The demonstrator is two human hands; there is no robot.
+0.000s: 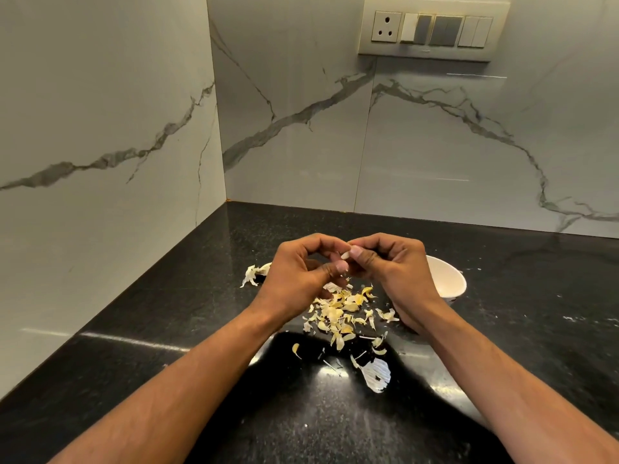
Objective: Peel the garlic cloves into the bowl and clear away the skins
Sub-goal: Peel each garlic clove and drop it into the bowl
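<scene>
My left hand (301, 269) and my right hand (385, 259) meet above the black counter, and both pinch one small pale garlic clove (345, 254) between thumbs and fingertips. Only a sliver of the clove shows. Beneath the hands lies a scatter of yellowish garlic skins (341, 313). A white bowl (449, 279) stands just right of my right hand, partly hidden by the wrist; its inside cannot be seen. What looks like the rest of a garlic bulb with papery skin (254, 272) lies left of my left hand.
A larger white papery skin piece (376, 375) lies near the front between my forearms. The black granite counter (167, 313) meets marble walls on the left and at the back. A switch panel (432, 26) sits high on the back wall.
</scene>
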